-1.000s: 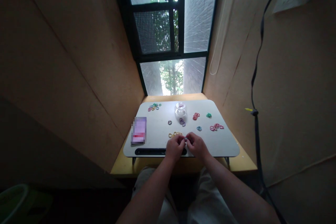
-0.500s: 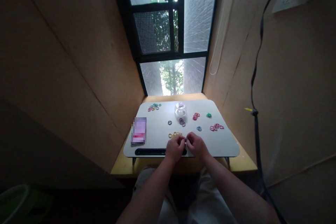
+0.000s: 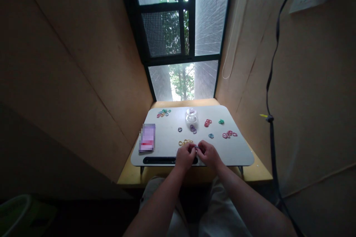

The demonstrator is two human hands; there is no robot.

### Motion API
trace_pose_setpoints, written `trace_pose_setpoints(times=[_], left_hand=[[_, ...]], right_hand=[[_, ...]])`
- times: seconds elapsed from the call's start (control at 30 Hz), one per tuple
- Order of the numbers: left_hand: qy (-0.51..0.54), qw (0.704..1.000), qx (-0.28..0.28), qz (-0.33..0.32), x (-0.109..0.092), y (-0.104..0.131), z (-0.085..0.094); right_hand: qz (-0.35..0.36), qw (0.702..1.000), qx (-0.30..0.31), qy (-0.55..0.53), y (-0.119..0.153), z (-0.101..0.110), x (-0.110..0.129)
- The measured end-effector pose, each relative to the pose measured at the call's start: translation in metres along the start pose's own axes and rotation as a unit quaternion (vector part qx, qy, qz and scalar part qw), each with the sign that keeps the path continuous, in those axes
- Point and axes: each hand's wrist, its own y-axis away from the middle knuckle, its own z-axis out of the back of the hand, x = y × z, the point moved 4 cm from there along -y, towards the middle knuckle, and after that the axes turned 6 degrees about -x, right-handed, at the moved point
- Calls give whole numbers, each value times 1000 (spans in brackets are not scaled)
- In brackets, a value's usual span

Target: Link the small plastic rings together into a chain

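Left hand [image 3: 185, 154] and right hand [image 3: 208, 154]: at the near edge of the white tabletop [image 3: 167, 148], fingers curled, thumbs and index fingertips meeting. Both grasp the same small purple piece [image 3: 196, 148], which is held between the 2 sets of fingertips, slightly right of centre. Its exact form is mostly hidden by the fingers. The 2-sided pinch presumably steadies something too small for a full grip; forearms come in from the near side, bringing the work close to the body.

Just beyond the left hand: yellow rings [image 3: 183, 143], loosely strung out. Farther, a dark ring-like item [image 3: 180, 130], and right of it purple rings [image 3: 193, 129] just at the near side of a clear jar [image 3: 191, 117]; contact with the jar cannot be told.

Right side: blue rings [image 3: 211, 136], 2 red groups [image 3: 229, 134] and a green cluster [image 3: 221, 122], set apart. Spacing looks like sorting by colour, probably so each shade can be picked out easily.

Far left: a mixed-colour pile [image 3: 162, 113], well away from the hands. Nearer, a flat pinkish-purple rectangle [image 3: 147, 138], blurred, lies at the left edge, likely to leave the middle free.
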Motion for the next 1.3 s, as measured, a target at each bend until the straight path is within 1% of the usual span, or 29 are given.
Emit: trace_pose_setpoints(times=[0.13, 0.43, 0.7, 1.13, 1.3], left_hand=[[3, 1000, 3, 5, 0, 0, -1], [-3, 1000, 1, -4, 2, 1, 0], [-1, 1000, 0, 0, -1, 1, 1], [-7, 1000, -5, 7, 1, 2, 0], [21, 1000, 1, 17, 1, 2, -1]], right_hand=[[3, 1000, 3, -10, 0, 0, 0], [-14, 1000, -14, 1, -2, -1, -3], [-15, 1000, -26, 5, -2, -1, -5], [-19, 999, -22, 17, -3, -3, -9], [-15, 999, -22, 20, -2, -3, -8]])
